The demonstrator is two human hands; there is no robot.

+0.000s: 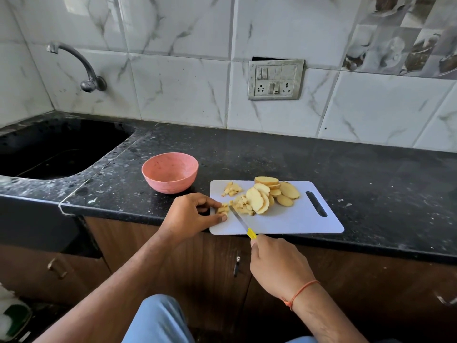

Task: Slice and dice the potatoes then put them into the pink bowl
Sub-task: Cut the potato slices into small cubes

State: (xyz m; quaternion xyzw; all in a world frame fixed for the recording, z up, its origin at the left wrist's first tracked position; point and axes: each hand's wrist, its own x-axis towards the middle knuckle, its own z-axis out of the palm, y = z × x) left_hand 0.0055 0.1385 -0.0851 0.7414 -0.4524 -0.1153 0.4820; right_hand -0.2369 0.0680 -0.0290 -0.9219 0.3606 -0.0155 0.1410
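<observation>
Right hand [277,266] grips the knife [241,222] on the cutting board [291,219]; left hand [191,214] pinches potato dice [222,209] at the board's left edge.

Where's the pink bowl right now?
In the head view, the pink bowl sits on the black counter, just left of the white cutting board and right of the sink.

Soft daylight fills the room, glaring off the wall tiles [178,23] at upper left. Shadows are faint. The counter [346,169] bows at the edges; the picture's bottom corners blur.
</observation>
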